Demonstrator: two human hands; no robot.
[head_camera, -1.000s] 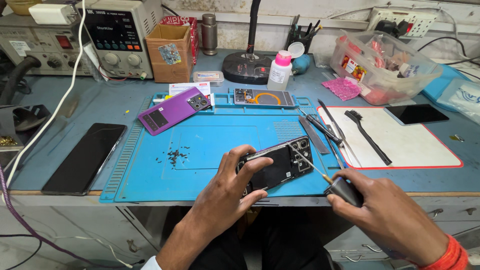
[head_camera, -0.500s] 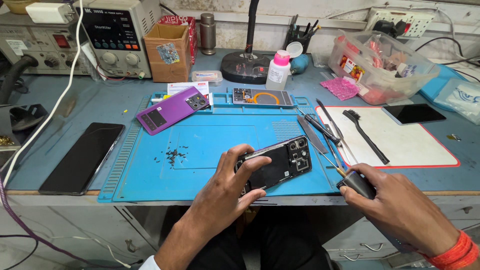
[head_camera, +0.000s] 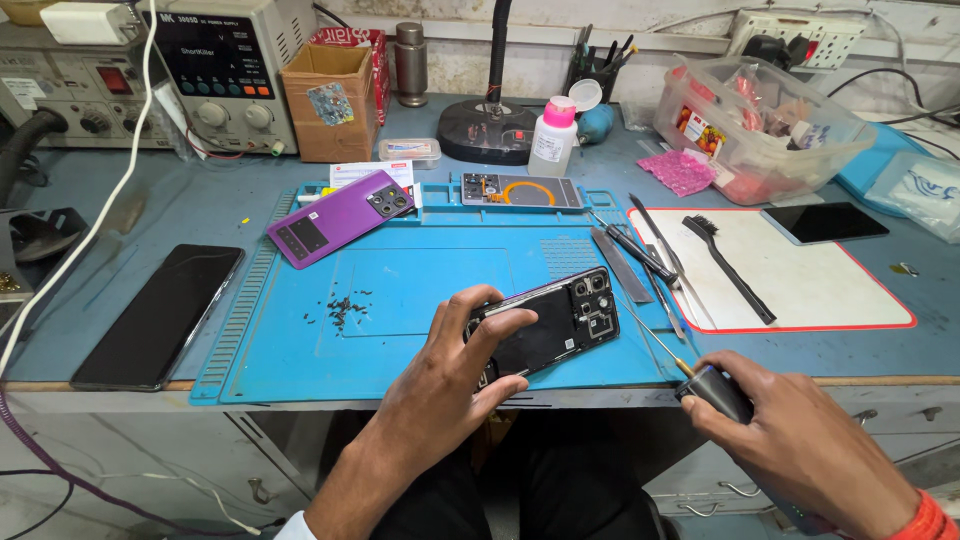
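So your left hand (head_camera: 455, 375) gripped the opened black phone (head_camera: 545, 322) w/ fingers spread over it, on the blue mat (head_camera: 300, 350) near its front edge. Right hand (head_camera: 800, 450) had fingers wrapped round the screwdriver (head_camera: 700, 378), tip just beside the phone.

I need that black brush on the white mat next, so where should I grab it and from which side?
Take the black brush by its long thin handle, the end nearest you, coming from above. It lies flat and diagonal on the white mat, bristle head at the far end near the metal tools. The handle end has bare mat around it, and it probably suits the right hand.
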